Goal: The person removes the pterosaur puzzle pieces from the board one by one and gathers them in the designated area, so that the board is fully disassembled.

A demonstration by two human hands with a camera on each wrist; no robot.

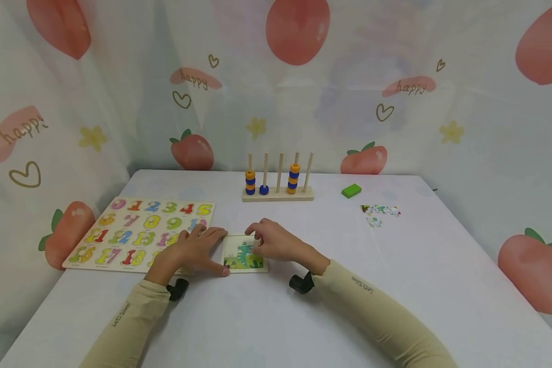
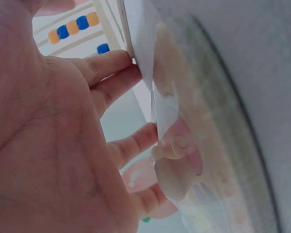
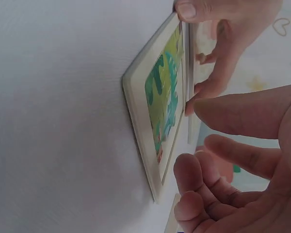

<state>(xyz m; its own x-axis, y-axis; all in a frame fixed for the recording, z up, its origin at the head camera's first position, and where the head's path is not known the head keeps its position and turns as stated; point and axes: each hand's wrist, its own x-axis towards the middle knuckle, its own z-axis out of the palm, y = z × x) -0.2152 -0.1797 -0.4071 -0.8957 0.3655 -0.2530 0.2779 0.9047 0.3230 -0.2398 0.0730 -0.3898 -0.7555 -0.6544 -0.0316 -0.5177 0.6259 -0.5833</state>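
Note:
A small dinosaur jigsaw puzzle point(image 1: 243, 259) in a pale wooden frame point(image 3: 140, 104) lies flat on the white table, its picture partly filled in green and teal. My left hand point(image 1: 195, 253) is spread between it and a number board point(image 1: 135, 240). Its thumb touches the frame's near left corner, and other fingertips reach the frame's far left side. Over the frame's right side hovers my right hand point(image 1: 276, 243), fingers loosely bent. The right wrist view shows thumb and fingers apart with nothing between them. In the head view this hand covers part of the picture.
Several loose jigsaw pieces point(image 1: 382, 210) lie on the table to the right. A green block point(image 1: 351, 190) is behind them. At the back stands a bead rack point(image 1: 278, 197) with upright pegs and blue and orange beads. A printed curtain point(image 1: 331, 117) surrounds the table.

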